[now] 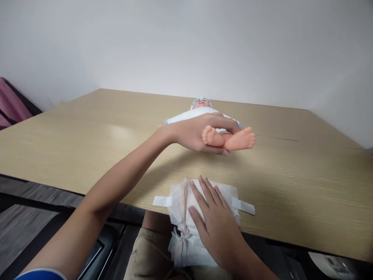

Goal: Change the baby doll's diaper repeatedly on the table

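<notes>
A baby doll (240, 140) in a white top and a printed white cap lies on its back on the table, head toward the wall. My left hand (198, 132) is wrapped round its legs and holds the feet up off the tabletop. Nearer to me, a white diaper (190, 249) lies spread over the table's front edge, its tabs out to both sides and its lower part hanging over my lap. My right hand (214, 217) rests flat on the diaper, fingers stretched out. Part of the doll's body is hidden behind my left hand.
The wood-grain table (72, 136) reaches back to a pale wall (186, 46). Something pink and black (13, 103) stands beyond its left end. Below the front edge are a black chair part (105, 249) and a round white object (332, 266) at the right.
</notes>
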`<state>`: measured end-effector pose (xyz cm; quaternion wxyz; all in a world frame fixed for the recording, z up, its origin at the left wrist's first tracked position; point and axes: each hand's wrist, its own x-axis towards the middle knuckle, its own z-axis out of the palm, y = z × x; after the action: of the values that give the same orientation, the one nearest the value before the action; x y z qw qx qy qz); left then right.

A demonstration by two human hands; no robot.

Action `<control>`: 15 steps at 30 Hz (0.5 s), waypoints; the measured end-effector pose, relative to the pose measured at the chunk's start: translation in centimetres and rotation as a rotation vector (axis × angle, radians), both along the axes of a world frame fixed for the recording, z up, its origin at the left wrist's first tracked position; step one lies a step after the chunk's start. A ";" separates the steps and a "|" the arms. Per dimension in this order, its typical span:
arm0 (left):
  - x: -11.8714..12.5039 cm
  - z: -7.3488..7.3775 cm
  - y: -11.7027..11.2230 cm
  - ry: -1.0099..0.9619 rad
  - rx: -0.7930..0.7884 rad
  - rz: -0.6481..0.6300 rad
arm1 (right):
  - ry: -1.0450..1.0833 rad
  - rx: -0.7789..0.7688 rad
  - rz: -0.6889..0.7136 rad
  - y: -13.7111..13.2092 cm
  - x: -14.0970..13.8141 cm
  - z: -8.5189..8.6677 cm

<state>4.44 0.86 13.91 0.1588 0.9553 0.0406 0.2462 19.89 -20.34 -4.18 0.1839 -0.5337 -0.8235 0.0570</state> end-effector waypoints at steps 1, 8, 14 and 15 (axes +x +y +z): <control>0.0 0.5 0.3 0.008 -0.026 -0.016 | -0.008 -0.018 0.006 0.5 0.0 0.2; -0.8 1.7 1.3 -0.071 -0.184 -0.037 | -0.044 -0.133 0.032 5.4 -0.2 1.3; -1.3 2.3 1.4 -0.085 -0.241 -0.051 | -0.060 -0.067 0.050 13.4 -0.1 0.8; -1.3 2.4 1.4 -0.084 -0.236 -0.043 | -0.067 -0.051 0.050 15.2 -0.1 0.7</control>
<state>3.18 2.31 16.30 0.2771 0.9194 0.0424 0.2761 19.81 -5.17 -3.51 0.1409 -0.5191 -0.8405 0.0647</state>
